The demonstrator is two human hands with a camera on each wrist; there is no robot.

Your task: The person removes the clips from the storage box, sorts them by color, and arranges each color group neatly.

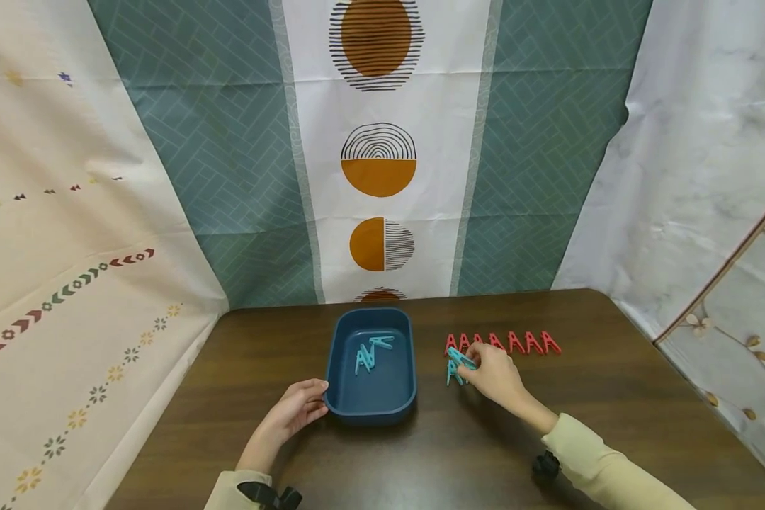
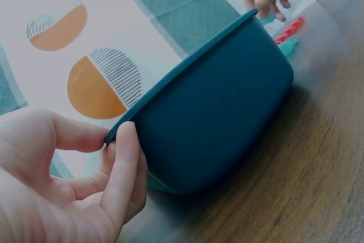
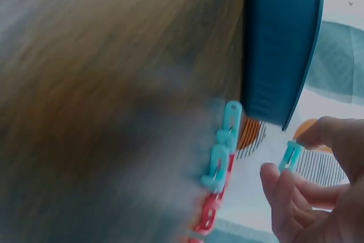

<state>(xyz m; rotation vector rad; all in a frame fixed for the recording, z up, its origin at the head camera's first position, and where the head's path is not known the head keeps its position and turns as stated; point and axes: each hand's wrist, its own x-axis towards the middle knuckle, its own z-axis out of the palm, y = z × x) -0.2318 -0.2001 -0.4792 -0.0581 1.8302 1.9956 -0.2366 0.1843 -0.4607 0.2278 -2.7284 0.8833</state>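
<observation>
I sit before a dark brown wooden table (image 1: 274, 333), and both my hands are at work on it. With my left hand (image 1: 297, 407) I pinch the near-left rim of a deep blue bin (image 1: 371, 394); in the left wrist view the thumb and the fingers press on the two sides of this rim. The bin stands upright on the table, and on its floor lie three teal clips (image 1: 365, 358), close together, a little behind the middle. My right hand (image 1: 499, 375) is on the right of the bin, well apart from its wall. Between the tips of its thumb and fingers I pinch one teal clip (image 1: 461, 358), which I hold above the table; in the right wrist view the other fingers are bent beneath it. Just beside and below this hand, two more teal clips (image 1: 452, 372) lie on the table, one of them partly hidden from the head view. Behind them there is a row of seven red clips (image 1: 516, 343), of which my right hand covers some in part. At the back hangs a patterned cloth (image 1: 382, 106) with orange circles.
</observation>
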